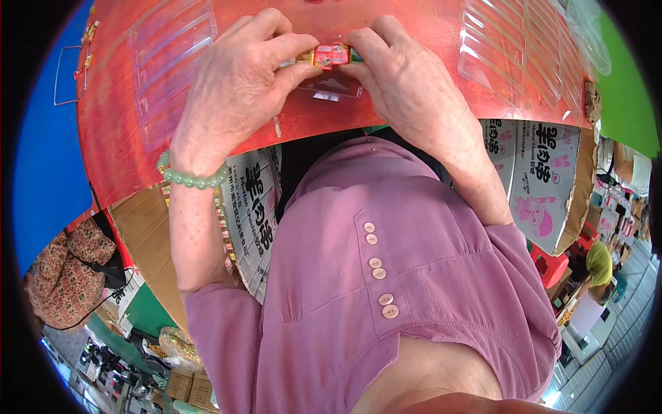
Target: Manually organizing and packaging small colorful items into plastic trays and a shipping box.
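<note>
A short row of small, brightly printed boxes (331,56), red in the middle with yellow and green ends, is held level above the red table. My left hand (241,76) pinches the left end between thumb and forefinger. At the other end, my right hand (417,83) pinches it the same way, its fingertips partly hiding that end. Just below the row, a clear plastic piece (332,88) lies near the table's front edge. What exactly the little boxes are is too small to tell.
Clear ribbed plastic trays lie on the red table (407,114), one left (172,62) and one right (517,52). Clear plastic film (586,34) hangs at the far right corner. Opened cardboard boxes (545,179) stand under the front edge. Another person (598,265) sits far right.
</note>
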`<state>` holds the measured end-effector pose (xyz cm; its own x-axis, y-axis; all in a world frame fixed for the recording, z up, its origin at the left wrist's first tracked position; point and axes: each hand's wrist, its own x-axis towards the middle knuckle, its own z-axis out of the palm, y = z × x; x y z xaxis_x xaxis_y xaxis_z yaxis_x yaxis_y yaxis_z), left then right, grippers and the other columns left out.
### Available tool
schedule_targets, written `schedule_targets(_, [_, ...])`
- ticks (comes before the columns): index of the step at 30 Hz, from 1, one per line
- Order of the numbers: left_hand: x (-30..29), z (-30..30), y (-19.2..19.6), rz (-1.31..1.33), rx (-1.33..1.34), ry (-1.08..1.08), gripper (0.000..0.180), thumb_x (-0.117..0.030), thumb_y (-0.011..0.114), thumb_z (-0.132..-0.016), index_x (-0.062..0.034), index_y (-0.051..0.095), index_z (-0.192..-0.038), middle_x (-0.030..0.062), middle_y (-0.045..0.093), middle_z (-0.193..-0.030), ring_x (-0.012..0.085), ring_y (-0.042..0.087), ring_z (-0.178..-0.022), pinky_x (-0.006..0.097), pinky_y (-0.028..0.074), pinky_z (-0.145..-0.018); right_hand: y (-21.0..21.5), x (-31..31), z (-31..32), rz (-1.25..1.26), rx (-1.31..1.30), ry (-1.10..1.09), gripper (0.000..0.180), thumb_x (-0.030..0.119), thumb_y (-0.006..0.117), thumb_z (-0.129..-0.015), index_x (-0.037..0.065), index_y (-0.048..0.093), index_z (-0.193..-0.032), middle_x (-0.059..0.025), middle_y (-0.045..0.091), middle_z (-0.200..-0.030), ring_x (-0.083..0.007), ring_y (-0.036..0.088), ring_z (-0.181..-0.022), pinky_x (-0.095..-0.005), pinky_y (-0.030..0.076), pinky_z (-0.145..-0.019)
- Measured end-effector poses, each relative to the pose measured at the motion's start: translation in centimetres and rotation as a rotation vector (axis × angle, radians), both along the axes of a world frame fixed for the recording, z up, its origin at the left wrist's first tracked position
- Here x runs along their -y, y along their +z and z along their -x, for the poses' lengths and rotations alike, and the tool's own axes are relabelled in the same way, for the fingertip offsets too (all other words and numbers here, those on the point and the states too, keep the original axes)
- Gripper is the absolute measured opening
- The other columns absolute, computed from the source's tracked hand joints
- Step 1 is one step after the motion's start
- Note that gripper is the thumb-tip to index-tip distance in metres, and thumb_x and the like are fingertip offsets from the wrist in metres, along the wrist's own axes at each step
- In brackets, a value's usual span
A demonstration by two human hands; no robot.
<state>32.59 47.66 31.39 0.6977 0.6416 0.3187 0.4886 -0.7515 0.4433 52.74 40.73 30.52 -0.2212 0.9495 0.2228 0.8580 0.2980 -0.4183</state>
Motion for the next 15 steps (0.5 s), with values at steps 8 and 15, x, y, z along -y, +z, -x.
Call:
schedule_targets(8, [-0.1,1.4,-0.1,0.012,-0.083,-0.031,0.022,-0.021,0.076,-0.079,-0.0085,0.071,-0.096,0.0059,0.055,-0.083,0.0254,0.059,-0.079,0.040,0.050,-0.067,-0.9,0.5,1.8,0.002,-0.026,0.013,0.021,0.012,0.068,-0.087,0.000,0.055,-0.098,-0.0168,0.051,-0.088,-0.0358,0.060,-0.080,-0.0417,0.053,-0.067])
schedule_targets(15, [-0.4,1.7,-0.4,0.071,-0.091,-0.020,0.023,-0.017,0.077,-0.077,-0.0081,0.071,-0.098,0.0064,0.055,-0.086,0.0257,0.059,-0.081,0.039,0.050,-0.070,-0.6,0.4,1.7,-0.018,-0.051,0.043,0.026,0.014,0.071,-0.085,0.000,0.056,-0.100,-0.0155,0.052,-0.088,-0.0357,0.060,-0.080,-0.0421,0.053,-0.068])
